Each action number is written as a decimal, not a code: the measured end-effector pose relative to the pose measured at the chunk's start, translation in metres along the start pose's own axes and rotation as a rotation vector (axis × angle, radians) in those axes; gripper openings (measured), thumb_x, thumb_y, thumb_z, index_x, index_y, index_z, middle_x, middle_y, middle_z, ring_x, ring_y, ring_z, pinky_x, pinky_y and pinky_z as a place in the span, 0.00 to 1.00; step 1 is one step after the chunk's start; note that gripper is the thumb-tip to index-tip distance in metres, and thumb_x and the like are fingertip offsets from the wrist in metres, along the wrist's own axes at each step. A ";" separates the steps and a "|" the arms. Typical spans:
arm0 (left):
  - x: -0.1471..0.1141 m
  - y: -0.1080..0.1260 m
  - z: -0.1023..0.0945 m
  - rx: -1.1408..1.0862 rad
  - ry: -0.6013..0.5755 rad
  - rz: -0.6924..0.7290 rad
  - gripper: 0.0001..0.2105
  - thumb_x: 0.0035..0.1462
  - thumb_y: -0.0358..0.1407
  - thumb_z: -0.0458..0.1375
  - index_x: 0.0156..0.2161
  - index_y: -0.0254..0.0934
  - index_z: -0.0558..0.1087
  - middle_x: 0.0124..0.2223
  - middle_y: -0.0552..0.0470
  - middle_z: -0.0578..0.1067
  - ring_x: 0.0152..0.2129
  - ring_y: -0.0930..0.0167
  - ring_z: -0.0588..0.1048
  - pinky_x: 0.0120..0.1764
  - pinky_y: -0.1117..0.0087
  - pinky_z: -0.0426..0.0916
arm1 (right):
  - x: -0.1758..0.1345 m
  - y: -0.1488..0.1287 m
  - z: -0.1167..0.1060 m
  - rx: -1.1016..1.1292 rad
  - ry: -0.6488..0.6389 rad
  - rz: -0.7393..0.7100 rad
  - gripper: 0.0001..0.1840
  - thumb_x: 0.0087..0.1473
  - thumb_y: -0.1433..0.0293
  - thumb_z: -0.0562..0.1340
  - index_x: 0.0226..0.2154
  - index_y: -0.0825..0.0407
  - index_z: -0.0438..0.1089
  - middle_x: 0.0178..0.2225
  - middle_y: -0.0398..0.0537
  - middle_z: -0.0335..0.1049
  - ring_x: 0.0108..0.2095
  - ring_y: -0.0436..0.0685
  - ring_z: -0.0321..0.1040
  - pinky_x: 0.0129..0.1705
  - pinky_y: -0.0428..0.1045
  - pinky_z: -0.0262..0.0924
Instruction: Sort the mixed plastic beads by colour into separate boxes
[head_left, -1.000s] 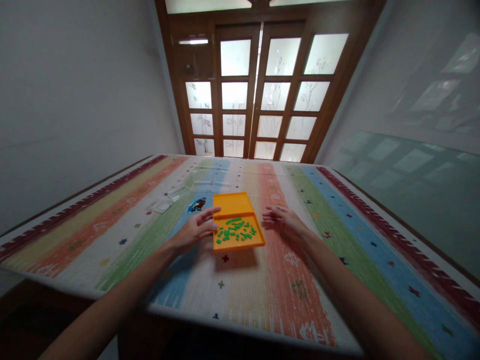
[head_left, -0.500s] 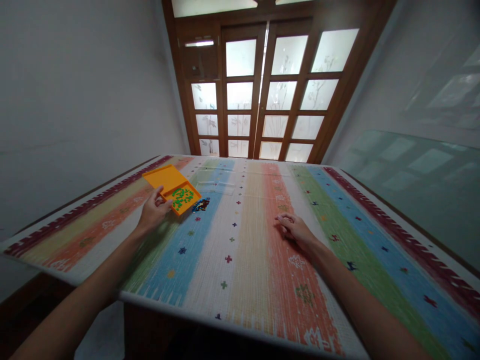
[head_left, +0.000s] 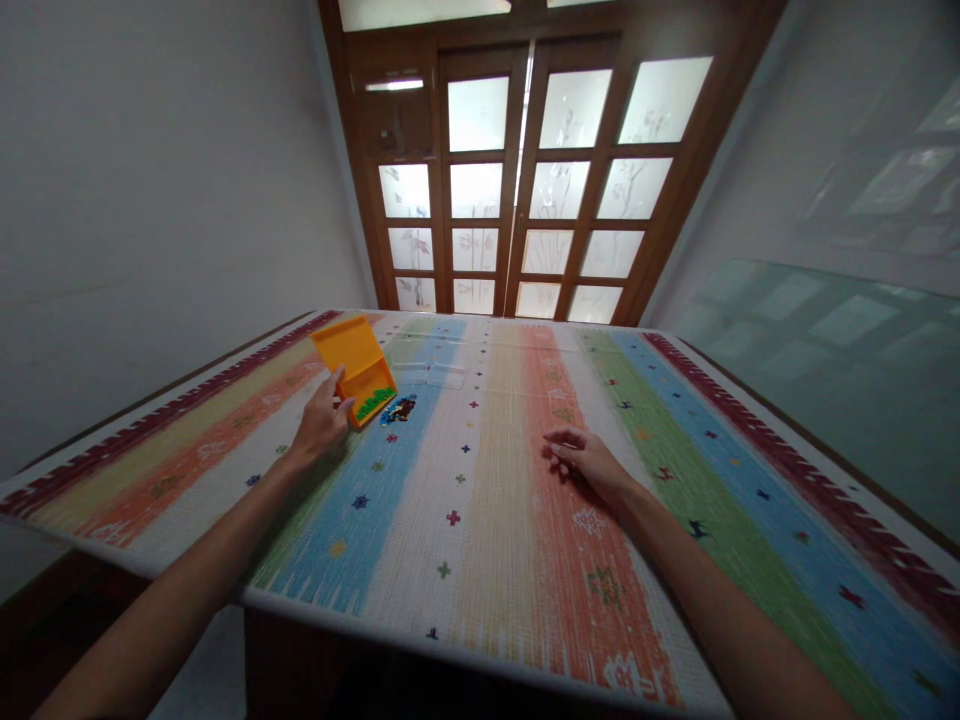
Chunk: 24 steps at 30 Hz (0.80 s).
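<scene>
My left hand (head_left: 321,420) grips the near left side of an orange hinged plastic box (head_left: 350,345), thumb toward the front and fingers behind. Its lid stands raised, and the box tilts toward me. Small green pieces (head_left: 374,403), too tiny to name, are bunched along the box's low near edge. Right beside that edge, a small heap of blue, dark, brown and yellow pieces (head_left: 400,410) lies on the tablecloth. Over the orange stripe to the right, my right hand (head_left: 576,456) rests with fingers loosely bent and apart. Nothing shows in it.
A striped, patterned tablecloth (head_left: 442,480) covers the table. Behind the heap lie clear plastic trays or lids (head_left: 446,376). Wooden doors with glass panes (head_left: 517,190) stand past the far edge. A glass-like pane (head_left: 817,330) leans by the right wall.
My left hand has tipped the box more upright and shifted it slightly right. The green pieces have slid from spread out to bunched at the near edge. My right hand's fingers have loosened a little.
</scene>
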<state>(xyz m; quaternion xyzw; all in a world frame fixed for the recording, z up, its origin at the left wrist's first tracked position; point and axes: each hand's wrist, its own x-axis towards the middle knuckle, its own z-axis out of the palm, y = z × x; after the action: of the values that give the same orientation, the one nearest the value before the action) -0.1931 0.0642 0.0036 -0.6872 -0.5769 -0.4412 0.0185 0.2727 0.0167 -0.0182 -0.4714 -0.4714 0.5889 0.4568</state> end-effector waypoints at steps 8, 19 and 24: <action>-0.016 0.007 0.008 0.117 -0.069 0.293 0.23 0.67 0.37 0.48 0.66 0.41 0.57 0.60 0.39 0.70 0.56 0.55 0.72 0.57 0.46 0.69 | 0.000 -0.002 0.001 -0.019 -0.017 -0.006 0.22 0.34 0.63 0.75 0.32 0.52 0.70 0.30 0.49 0.74 0.27 0.52 0.69 0.26 0.47 0.61; -0.020 0.019 0.002 0.351 -0.182 0.588 0.23 0.67 0.28 0.44 0.65 0.35 0.59 0.55 0.37 0.74 0.52 0.59 0.75 0.53 0.55 0.73 | -0.002 -0.004 0.000 -0.038 -0.065 0.043 0.20 0.36 0.63 0.76 0.31 0.53 0.72 0.30 0.49 0.75 0.28 0.52 0.70 0.33 0.49 0.64; -0.016 0.023 -0.014 0.377 -0.180 0.672 0.18 0.68 0.29 0.45 0.59 0.34 0.66 0.53 0.39 0.76 0.51 0.60 0.75 0.52 0.58 0.74 | -0.002 -0.004 0.002 -0.053 -0.070 0.029 0.21 0.34 0.62 0.76 0.31 0.53 0.72 0.30 0.50 0.75 0.29 0.52 0.70 0.35 0.49 0.65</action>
<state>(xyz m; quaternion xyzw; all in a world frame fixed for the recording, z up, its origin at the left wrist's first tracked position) -0.1817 0.0365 0.0139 -0.8583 -0.3900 -0.2347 0.2370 0.2717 0.0152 -0.0142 -0.4691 -0.4956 0.5992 0.4187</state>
